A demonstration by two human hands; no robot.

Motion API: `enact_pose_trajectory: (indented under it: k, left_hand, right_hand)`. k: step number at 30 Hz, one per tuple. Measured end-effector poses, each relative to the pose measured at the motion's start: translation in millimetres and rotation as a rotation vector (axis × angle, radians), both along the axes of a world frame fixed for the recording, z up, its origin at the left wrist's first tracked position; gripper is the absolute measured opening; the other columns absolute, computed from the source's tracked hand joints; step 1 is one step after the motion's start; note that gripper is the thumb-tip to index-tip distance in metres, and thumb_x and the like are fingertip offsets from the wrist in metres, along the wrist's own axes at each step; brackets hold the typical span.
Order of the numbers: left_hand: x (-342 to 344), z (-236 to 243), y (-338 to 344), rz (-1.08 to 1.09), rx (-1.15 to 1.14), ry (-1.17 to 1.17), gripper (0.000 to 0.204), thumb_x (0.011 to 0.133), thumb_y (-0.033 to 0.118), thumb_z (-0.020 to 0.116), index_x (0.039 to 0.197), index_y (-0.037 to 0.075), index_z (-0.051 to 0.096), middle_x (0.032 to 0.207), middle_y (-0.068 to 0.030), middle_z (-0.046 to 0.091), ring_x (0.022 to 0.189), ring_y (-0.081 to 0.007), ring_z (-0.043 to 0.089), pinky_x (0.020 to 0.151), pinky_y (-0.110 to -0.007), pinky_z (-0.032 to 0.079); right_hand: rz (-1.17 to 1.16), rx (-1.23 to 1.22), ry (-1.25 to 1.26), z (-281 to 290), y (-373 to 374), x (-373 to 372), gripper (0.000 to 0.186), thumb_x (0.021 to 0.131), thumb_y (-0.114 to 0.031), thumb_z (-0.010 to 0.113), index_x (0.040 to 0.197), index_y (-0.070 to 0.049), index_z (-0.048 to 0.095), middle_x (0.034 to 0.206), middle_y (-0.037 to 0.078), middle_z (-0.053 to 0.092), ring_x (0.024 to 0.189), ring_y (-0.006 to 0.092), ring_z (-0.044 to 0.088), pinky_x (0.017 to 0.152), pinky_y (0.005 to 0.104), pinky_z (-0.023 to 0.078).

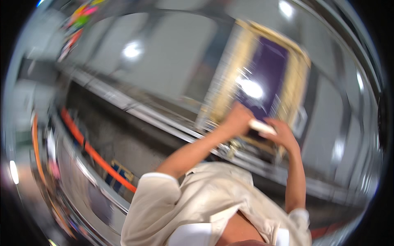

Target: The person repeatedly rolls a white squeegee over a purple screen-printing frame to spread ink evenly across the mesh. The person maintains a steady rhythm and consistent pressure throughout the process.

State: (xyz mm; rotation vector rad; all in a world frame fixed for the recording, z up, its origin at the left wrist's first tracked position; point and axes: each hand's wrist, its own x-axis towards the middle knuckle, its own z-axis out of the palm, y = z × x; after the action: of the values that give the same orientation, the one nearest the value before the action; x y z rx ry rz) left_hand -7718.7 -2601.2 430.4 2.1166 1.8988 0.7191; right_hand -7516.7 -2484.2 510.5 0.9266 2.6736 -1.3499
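Observation:
Both my hands grip a squeegee with a pale bar-shaped handle (262, 127), one at each end. My left hand (239, 119) is wrapped round its left end, and my right hand (282, 133) closes round the right end. The squeegee is at the near end of a screen-printing frame (301, 78), which has wide tan borders around a dark purple middle (269, 61). A bright light reflects off the purple area. Motion blurs the picture, so the squeegee's lower edge and its contact with the screen cannot be made out.
Under the frame runs a long grey table (172, 53) with darker bands across it. A metal rail (135, 110) follows its near edge. An orange-red strip (96, 153) lies along another rail to the left. Brightly coloured items (84, 16) are at the far left.

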Motion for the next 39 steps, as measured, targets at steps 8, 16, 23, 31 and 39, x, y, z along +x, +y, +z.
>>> enact_pose_trajectory:
  k: [8,16,23,31,39]
  left_hand:
    - [24,-16,4,0.007,-0.103,0.246,0.011,0.068,0.027,0.078,0.077,0.020,0.075,0.085,-0.0011,0.071,0.096,-0.0252,0.066,0.088,-0.044,0.045]
    - [10,-9,10,-0.046,-0.097,0.114,0.013,0.069,0.026,0.080,0.078,0.017,0.075,0.079,-0.0029,0.072,0.089,-0.0266,0.068,0.086,-0.045,0.042]
    - [-105,7,-24,0.154,-0.109,0.248,0.011,0.062,0.023,0.079,0.072,0.020,0.075,0.072,-0.0033,0.072,0.076,-0.0265,0.071,0.084,-0.046,0.042]
    - [-332,15,-87,0.129,-0.180,0.370,0.025,0.067,0.042,0.084,0.083,0.025,0.076,0.080,-0.0016,0.074,0.082,-0.0255,0.072,0.081,-0.048,0.046]
    - [-372,28,-151,0.002,0.053,0.225,0.034,0.064,0.017,0.079,0.097,0.023,0.073,0.097,0.0051,0.070,0.097,-0.0195,0.065,0.090,-0.041,0.044]
  right_hand:
    - [-0.925,0.464,-0.075,-190,148,150,0.052,0.104,-0.042,0.060,0.117,0.007,0.068,0.112,0.026,0.071,0.099,0.0416,0.066,0.088,0.0480,0.051]
    - [-0.853,0.456,0.033,-71,99,101,0.054,0.103,-0.040,0.058,0.105,0.012,0.070,0.099,0.031,0.072,0.087,0.0421,0.066,0.083,0.0508,0.053]
    - [-1.028,0.167,0.316,-124,99,-25,0.038,0.101,-0.036,0.067,0.101,0.002,0.070,0.068,0.004,0.057,0.056,0.0144,0.043,0.050,0.0350,0.034]
    - [-1.068,0.247,0.391,-136,12,-245,0.037,0.102,-0.034,0.065,0.110,0.001,0.073,0.082,0.007,0.068,0.065,0.0163,0.054,0.055,0.0333,0.045]
    - [-0.956,0.168,0.436,-157,49,-261,0.030,0.102,-0.028,0.063,0.104,0.001,0.069,0.086,0.005,0.066,0.076,0.0147,0.057,0.068,0.0326,0.048]
